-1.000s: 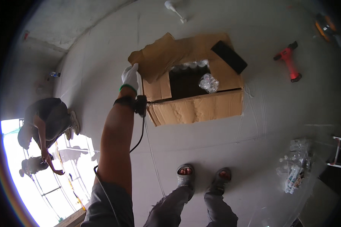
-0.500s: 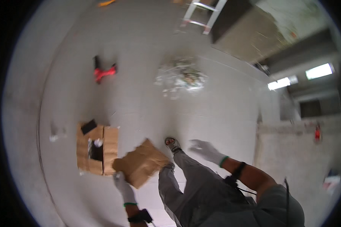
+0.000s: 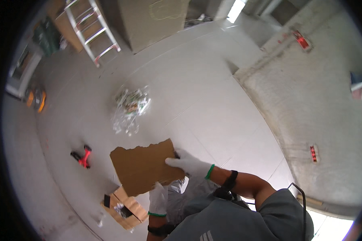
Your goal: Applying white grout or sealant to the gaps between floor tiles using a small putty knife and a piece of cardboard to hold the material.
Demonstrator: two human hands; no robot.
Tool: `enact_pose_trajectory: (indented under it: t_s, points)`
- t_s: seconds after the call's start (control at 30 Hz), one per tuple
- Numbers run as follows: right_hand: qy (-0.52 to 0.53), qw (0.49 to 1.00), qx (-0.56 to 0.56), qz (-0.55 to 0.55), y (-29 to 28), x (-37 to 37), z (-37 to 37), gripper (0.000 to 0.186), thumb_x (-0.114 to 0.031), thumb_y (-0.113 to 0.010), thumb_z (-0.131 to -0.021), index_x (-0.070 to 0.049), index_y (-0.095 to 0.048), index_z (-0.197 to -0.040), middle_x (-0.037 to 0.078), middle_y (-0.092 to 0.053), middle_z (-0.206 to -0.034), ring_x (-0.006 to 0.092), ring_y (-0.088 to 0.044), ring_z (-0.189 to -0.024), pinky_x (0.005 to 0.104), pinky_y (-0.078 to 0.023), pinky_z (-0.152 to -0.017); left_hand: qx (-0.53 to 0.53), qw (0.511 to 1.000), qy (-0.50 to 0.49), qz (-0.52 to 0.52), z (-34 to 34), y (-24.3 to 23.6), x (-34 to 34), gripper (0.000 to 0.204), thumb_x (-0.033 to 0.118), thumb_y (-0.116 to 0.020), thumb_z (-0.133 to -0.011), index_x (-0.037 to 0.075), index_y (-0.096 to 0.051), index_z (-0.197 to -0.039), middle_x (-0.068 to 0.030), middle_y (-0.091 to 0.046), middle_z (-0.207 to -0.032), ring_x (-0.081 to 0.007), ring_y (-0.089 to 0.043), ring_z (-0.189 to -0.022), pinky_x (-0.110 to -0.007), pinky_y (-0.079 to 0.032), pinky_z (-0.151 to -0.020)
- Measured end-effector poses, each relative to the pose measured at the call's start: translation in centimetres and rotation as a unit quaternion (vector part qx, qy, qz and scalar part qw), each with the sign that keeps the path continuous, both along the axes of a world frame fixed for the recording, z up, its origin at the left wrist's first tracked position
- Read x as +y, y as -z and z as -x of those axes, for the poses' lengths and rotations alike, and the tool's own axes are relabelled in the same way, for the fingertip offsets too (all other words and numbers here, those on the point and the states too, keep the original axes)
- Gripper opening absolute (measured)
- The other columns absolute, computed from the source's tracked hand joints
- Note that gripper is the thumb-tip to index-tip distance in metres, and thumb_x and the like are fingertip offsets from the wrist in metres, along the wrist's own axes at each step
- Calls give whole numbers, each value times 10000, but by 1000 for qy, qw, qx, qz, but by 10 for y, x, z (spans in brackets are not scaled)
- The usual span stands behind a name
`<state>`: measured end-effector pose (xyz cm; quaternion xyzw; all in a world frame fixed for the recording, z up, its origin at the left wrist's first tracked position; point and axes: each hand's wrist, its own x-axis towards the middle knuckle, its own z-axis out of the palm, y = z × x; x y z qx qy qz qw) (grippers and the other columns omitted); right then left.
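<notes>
A torn, flat piece of brown cardboard point(image 3: 142, 166) is held up in front of me, its far edge ragged. My right hand point(image 3: 191, 164), in a white glove with a green cuff, grips the right edge with the thumb lying on top. At the near edge, my left hand point(image 3: 159, 199), gloved the same way, is closed on the sheet, its fingers partly hidden. Below and left of the sheet, an opened cardboard box point(image 3: 137, 209) stands on the floor with clear plastic and something dark inside.
A red and black cordless power tool point(image 3: 84, 157) lies on the floor to the left. Farther off is a heap of clear plastic bags point(image 3: 132, 105). An aluminium ladder point(image 3: 93, 35) stands at the far left. A raised concrete wall edge point(image 3: 265, 116) runs along the right.
The cardboard has risen and shifted in front of me. My right hand, earlier apart from it, now grips its right edge. My view has turned to the right.
</notes>
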<state>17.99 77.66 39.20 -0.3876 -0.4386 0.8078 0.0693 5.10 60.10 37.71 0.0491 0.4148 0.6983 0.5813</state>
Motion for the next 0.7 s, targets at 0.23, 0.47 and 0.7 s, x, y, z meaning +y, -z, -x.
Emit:
enact_pose_trajectory:
  t_s: [0.23,0.47,0.7]
  points:
    - [167,905,-295,-257,69,78,-232,424,-333,-652,-1006,3,-652,-1264,102,-743,-1075,172,-707,-1000,330,-560,-785,159,978,-28,132,55,36,159,487,215,-674,-1031,34,-504,-1450,-125,-624,-1340,-250,-673,-1130,-427,-608,-900]
    - [491,730,-468,80,107,-87,-491,273,-260,-523,-1048,-85,-571,-1251,120,-600,-700,228,-577,-462,383,-481,-404,374,881,128,260,220,167,219,486,200,-730,-941,-80,-581,-1310,-152,-680,-1242,-260,-685,-1057,-391,-575,-870]
    - [361,785,-460,203,178,-82,-473,379,-183,-531,-984,-44,-599,-1330,160,-695,-816,258,-704,-589,398,-533,-467,446,751,145,465,227,155,280,565,274,-742,-889,-96,-588,-1286,-188,-696,-1223,-316,-688,-1042,-403,-549,-901]
